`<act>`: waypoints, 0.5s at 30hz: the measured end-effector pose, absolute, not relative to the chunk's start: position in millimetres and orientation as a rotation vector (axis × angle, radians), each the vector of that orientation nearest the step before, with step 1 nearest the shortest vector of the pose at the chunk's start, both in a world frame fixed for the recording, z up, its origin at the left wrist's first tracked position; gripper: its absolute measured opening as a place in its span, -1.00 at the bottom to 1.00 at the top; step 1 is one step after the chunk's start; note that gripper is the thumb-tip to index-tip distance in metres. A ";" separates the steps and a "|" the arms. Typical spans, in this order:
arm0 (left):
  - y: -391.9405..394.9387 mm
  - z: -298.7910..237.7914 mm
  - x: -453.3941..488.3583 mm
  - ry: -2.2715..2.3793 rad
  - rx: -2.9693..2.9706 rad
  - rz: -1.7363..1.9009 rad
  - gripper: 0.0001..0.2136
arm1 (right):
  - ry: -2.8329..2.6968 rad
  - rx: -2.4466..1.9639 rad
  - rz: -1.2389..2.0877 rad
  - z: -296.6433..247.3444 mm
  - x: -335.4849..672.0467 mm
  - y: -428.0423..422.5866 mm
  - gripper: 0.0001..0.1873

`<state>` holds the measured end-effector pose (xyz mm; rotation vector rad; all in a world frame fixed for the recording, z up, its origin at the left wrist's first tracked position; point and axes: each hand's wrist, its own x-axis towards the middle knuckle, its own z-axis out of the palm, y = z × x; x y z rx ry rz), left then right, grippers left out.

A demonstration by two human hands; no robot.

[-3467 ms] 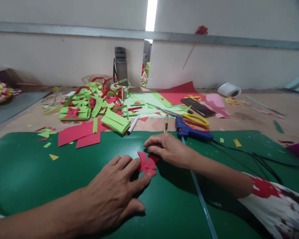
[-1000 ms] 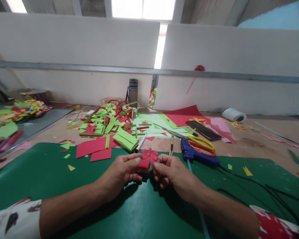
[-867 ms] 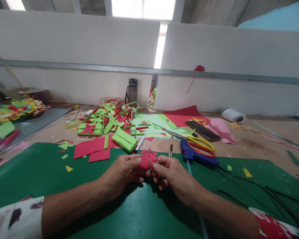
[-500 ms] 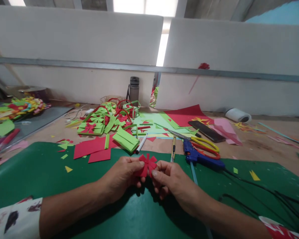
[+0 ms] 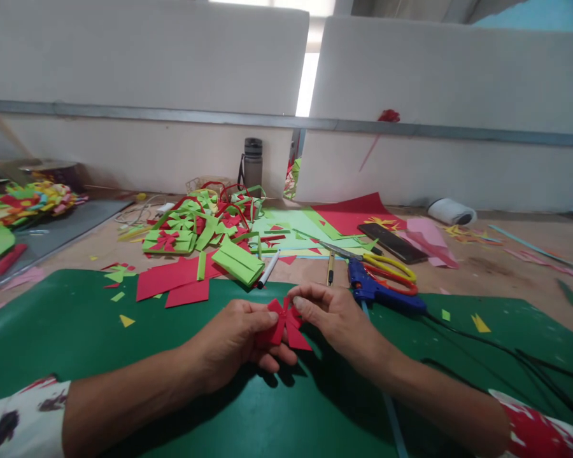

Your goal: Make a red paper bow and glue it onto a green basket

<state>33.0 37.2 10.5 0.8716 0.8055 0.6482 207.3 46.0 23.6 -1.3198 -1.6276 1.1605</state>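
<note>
**Red paper bow held between both hands over the green mat**

The left hand and the right hand meet above a smooth, slightly glossy green mat that covers the near part of the table. Between them sits a small red paper bow, flat card cut into pointed, ribbon-like loops that fan out from a pinched centre. The left fingers are closed on its left and lower side, thumb on top; the right thumb and forefinger pinch its upper right edge. The underside of the bow and the lower left fingers are hidden behind the paper.

Just beyond the right hand lies a blue glue gun of hard plastic, its black cable trailing right across the mat. Touching it are scissors with yellow and red handles, blades pointing left. A white marker and a thin pencil-like tool lie at the mat's far edge. Left of them are flat red paper sheets and a tangled heap of light green folded pieces with red strips and bows; single items in it are hard to separate. A dark phone rests on pink and red sheets farther back, a grey bottle stands by the white wall, and a white roll lies on its side at right. Patterned sleeves are cut off by the lower frame edge.
</note>
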 end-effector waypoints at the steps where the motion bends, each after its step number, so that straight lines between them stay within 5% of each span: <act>1: 37.0 10.6 33.1 0.816 0.886 0.645 -0.74 | -1.642 -1.335 1.155 26.0 206.0 45.7 -0.83; 15: 36.3 12.7 33.1 0.834 0.925 0.624 -0.72 | -1.897 -1.244 0.775 28.4 204.4 42.2 -0.90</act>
